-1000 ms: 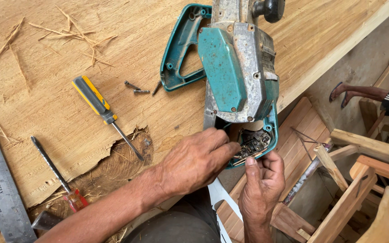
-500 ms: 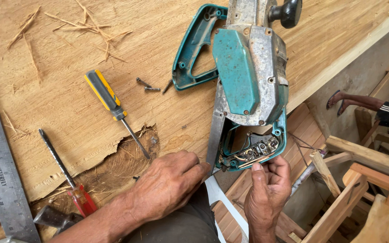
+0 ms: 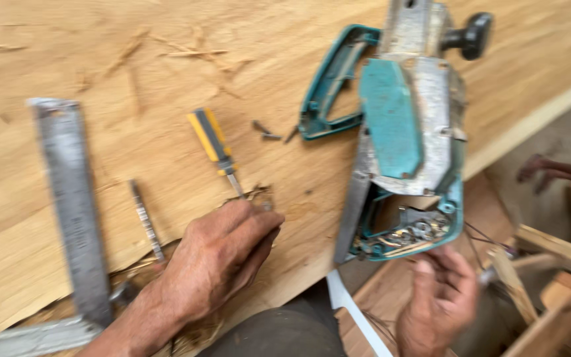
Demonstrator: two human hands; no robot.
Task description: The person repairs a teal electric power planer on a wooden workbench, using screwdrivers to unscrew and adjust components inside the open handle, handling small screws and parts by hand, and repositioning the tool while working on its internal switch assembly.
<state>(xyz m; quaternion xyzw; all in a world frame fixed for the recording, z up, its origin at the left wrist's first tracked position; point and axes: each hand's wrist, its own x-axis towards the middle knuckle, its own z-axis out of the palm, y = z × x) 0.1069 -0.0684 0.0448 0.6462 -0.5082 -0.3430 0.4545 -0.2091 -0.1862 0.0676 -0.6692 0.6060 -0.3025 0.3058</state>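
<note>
A teal and grey electric hand planer (image 3: 408, 125) lies on a wide wooden board (image 3: 133, 79), its open end with wires (image 3: 408, 235) hanging over the board's edge. My right hand (image 3: 441, 301) sits just below that open end, fingers curled near the wires; the blur hides whether it grips anything. My left hand (image 3: 216, 261) rests flat on the board over the shaft of a yellow and black screwdriver (image 3: 214, 142). The hand's fingers lie together, and I cannot see anything held in them.
A steel square (image 3: 71, 198) lies at the left, with a second thin screwdriver shaft (image 3: 145, 221) beside it. Several loose screws (image 3: 266, 131) sit near the detached teal handle cover (image 3: 328, 86). Wooden frames (image 3: 550, 291) stand at the lower right.
My left hand has left the planer's open end and slid left onto the board, over the yellow screwdriver's shaft. The camera view has shifted, and my right hand stays under the planer.
</note>
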